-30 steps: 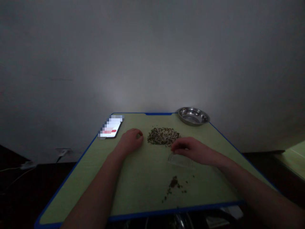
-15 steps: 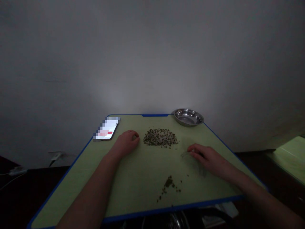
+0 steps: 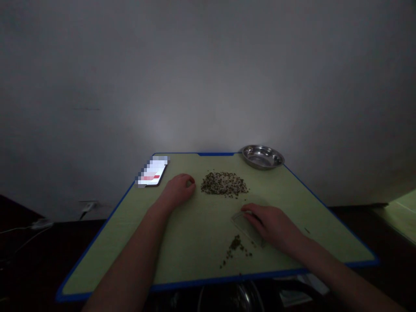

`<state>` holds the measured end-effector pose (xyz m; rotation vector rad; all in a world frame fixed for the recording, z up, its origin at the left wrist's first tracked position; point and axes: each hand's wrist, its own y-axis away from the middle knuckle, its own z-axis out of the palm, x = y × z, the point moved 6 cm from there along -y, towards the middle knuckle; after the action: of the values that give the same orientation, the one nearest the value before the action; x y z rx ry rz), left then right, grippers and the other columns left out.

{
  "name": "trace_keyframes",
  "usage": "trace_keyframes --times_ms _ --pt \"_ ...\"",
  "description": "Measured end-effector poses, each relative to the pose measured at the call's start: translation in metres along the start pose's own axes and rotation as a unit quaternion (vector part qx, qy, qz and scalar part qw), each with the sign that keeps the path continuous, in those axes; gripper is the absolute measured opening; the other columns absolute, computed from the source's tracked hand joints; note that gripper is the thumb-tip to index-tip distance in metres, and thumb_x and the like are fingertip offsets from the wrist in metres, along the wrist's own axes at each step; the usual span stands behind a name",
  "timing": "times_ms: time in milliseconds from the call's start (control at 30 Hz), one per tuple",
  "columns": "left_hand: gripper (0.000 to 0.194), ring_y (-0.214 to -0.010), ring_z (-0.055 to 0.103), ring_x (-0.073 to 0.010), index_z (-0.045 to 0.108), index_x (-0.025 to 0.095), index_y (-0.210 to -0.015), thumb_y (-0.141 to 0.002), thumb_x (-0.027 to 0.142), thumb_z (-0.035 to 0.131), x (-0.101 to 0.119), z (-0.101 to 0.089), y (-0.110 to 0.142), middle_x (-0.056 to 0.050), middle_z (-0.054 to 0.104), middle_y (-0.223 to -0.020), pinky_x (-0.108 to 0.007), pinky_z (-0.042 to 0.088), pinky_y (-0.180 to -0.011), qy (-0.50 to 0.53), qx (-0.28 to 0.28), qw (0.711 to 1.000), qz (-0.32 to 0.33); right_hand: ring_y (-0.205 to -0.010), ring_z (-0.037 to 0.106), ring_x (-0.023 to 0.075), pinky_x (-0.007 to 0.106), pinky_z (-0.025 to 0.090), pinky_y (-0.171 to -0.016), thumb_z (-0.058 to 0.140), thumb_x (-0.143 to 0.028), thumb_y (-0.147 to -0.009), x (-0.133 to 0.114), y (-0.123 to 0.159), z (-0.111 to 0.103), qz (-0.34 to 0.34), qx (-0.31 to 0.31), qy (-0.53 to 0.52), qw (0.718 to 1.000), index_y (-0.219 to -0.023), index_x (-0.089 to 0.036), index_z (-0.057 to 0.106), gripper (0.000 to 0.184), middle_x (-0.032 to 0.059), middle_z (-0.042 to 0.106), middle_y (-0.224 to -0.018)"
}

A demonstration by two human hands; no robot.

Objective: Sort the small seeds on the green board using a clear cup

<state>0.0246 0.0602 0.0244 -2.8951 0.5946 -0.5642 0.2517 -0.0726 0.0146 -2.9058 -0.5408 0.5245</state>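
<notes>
My left hand (image 3: 179, 189) rests on the table left of a mixed pile of small dark and pale grains (image 3: 224, 184). Its fingers are curled in toward the thumb, and whatever they hold, if anything, is hidden. Between the thumb and fingers of my right hand (image 3: 264, 221) is a clear plastic piece (image 3: 242, 223); its outline is faint, so I cannot tell whether it is a bag or a sheet. It lies low over the table, just behind a small heap of dark grains (image 3: 235, 243) with several strays around it.
A shiny metal bowl (image 3: 262, 157) stands at the back right corner. At the back left lies a phone (image 3: 152, 172) with a lit screen. The pale green table (image 3: 188, 251) has a blue edge and meets a wall behind. A dark pot-like thing with a shiny rim (image 3: 232, 299) sits below the front edge.
My right hand has moved left and nearer to me with the clear plastic piece, toward the small heap. My left hand keeps its place beside the pile. The whole view has shifted slightly.
</notes>
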Motion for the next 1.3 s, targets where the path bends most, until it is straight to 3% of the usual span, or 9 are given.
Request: trace_keyframes --times_ms 300,633,1100,1300 --pt "0.027 -0.097 0.058 -0.0212 0.065 0.018 -0.092 -0.078 0.031 0.046 -0.002 0.003 -0.001 -0.009 0.065 -0.101 -0.034 0.043 -0.089 -0.013 0.006 1.000 0.003 -0.066 0.063 0.0177 0.026 0.036 -0.056 0.049 -0.028 -0.089 -0.032 -0.018 0.011 -0.094 -0.078 0.037 0.992 -0.087 -0.019 0.064 0.018 0.0046 0.070 -0.076" --pt "0.028 -0.097 0.058 -0.0212 0.065 0.018 -0.092 -0.078 0.032 0.045 -0.001 0.003 0.000 -0.009 0.065 -0.102 -0.033 0.044 -0.088 -0.021 0.007 1.000 0.007 -0.060 0.063 0.0182 0.027 0.030 -0.050 0.054 -0.037 -0.087 -0.049 -0.015 0.021 -0.149 -0.131 0.043 0.979 -0.079 -0.019 0.064 0.022 0.0047 0.069 -0.070" --pt "0.027 -0.095 0.058 -0.0212 0.065 0.016 -0.090 -0.078 0.030 0.046 0.001 0.002 0.000 -0.009 0.065 -0.099 -0.035 0.044 -0.088 -0.010 0.012 1.000 0.013 -0.062 0.064 0.0158 0.024 0.034 -0.051 0.056 -0.038 -0.086 -0.059 -0.010 0.024 -0.186 -0.158 0.027 0.969 -0.077 -0.018 0.063 0.023 0.0023 0.071 -0.071" --pt "0.028 -0.095 0.058 -0.0209 0.065 0.016 -0.091 -0.079 0.030 0.045 0.000 0.003 0.000 -0.009 0.065 -0.100 -0.033 0.044 -0.088 -0.017 0.007 1.000 0.007 -0.065 0.064 0.0153 0.023 0.037 -0.055 0.054 -0.039 -0.087 -0.061 -0.007 0.021 -0.168 -0.189 -0.014 0.967 -0.079 -0.019 0.065 0.024 0.0025 0.071 -0.073"
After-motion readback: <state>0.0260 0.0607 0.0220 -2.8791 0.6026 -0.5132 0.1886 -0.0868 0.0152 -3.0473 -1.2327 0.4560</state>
